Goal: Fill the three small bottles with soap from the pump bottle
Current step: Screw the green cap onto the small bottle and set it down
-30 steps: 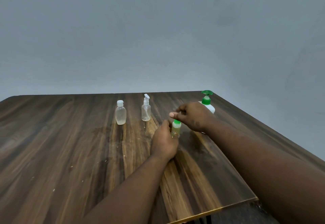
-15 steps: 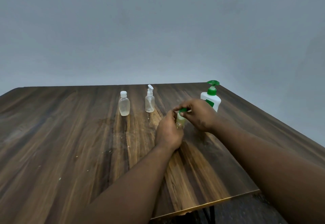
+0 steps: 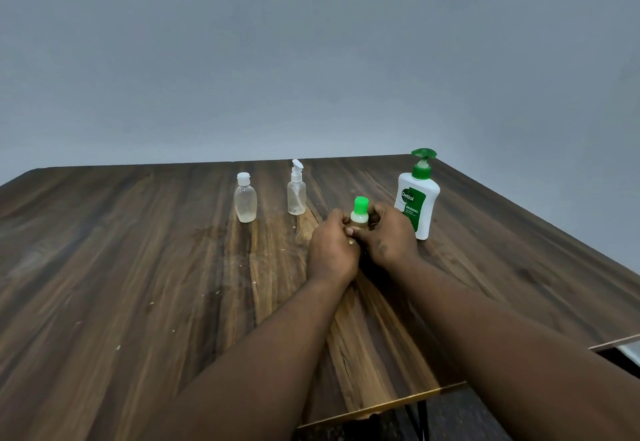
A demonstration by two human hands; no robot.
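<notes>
Far side of the bench (image 3: 138,267): clear flip-cap bottle (image 3: 246,198) and clear spray bottle (image 3: 296,191), both upright and untouched. At centre, my left hand (image 3: 330,250) and right hand (image 3: 389,238) both grasp the green-capped bottle (image 3: 359,213) (upright, cap on). The pump bottle (image 3: 415,198) stands just behind my right hand.

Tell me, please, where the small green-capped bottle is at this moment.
In the head view the green-capped bottle is right of centre, gripped between left hand and right hand, just left of the pump bottle, nearer the camera than the spray bottle.
</notes>
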